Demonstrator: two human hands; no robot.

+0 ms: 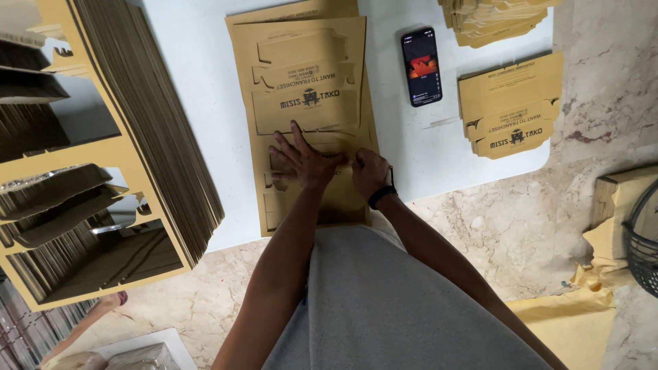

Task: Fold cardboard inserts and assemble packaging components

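The left hand (301,162) and right hand (369,173) cover the middle of the top die-cut cardboard sheet (305,103); the fingertips of the right hand are not visible. The far card stack (490,20) and the left sheet stack (103,137) are cut off by the picture's edge. The wire basket (643,240) is cut off at right.

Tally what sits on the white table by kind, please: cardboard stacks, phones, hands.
Brown die-cut cardboard stacks: 4 (under the hands, big leaning stack, top edge, right side)
Phone: 1
Hands: 2 (left hand, right hand)
Total: 7
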